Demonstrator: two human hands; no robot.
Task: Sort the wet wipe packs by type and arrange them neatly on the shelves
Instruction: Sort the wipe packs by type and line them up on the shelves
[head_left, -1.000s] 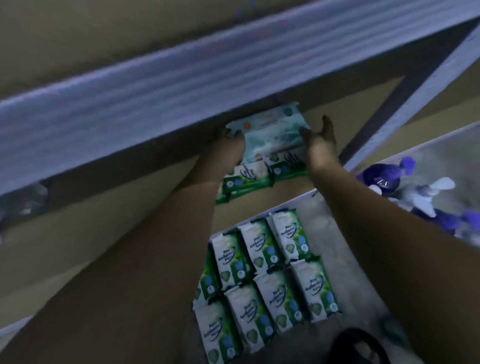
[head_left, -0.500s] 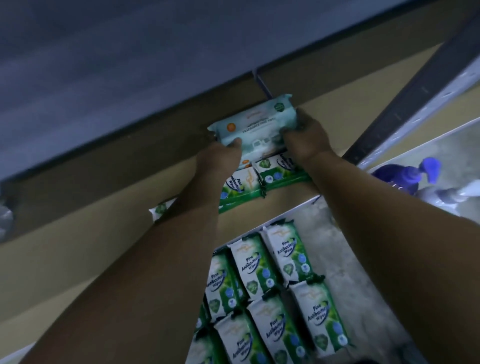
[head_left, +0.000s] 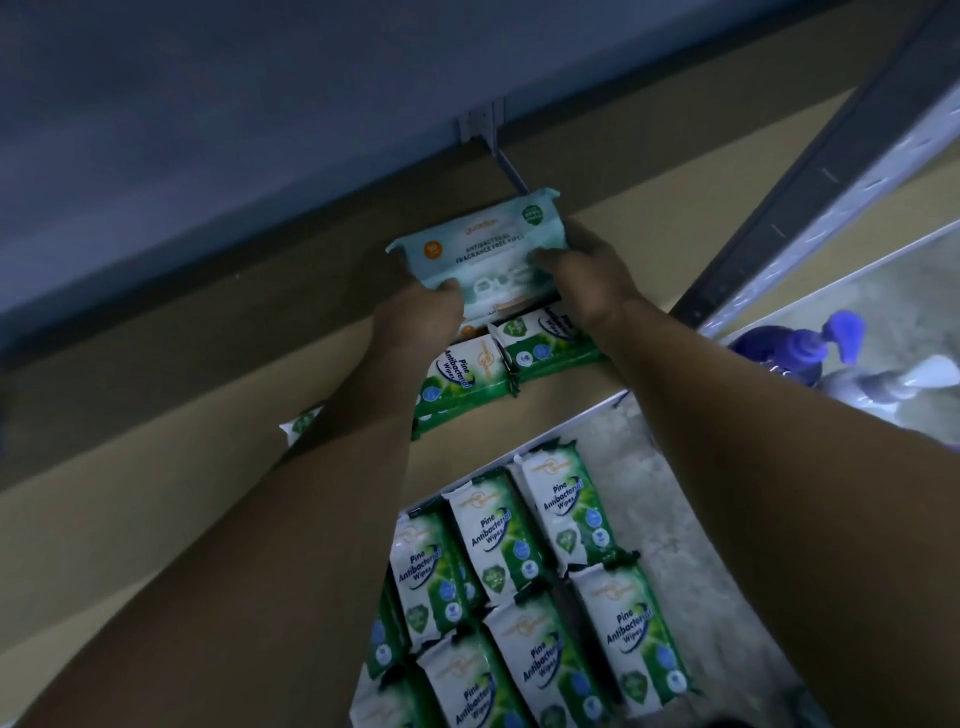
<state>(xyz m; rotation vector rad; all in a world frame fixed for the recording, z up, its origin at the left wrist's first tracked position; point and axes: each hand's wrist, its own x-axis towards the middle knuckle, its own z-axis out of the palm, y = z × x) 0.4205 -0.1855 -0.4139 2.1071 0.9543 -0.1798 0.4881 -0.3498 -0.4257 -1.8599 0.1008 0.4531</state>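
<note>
— Both hands on one pack?
— Yes. I see the left hand (head_left: 415, 318) and right hand (head_left: 589, 275) gripping the teal pack (head_left: 483, 241) at its near corners, above the shelf (head_left: 156, 519).
— Beneath it?
— I make out green pine packs (head_left: 460, 376), partly hidden by the forearms. Fingertips behind the teal pack are unseen. The lower packs (head_left: 524, 566) are cut off by the frame.

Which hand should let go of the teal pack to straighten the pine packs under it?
Probably left: the left hand holds the teal pack by a near corner, just above the pine packs; the right hand wraps its end.
</note>
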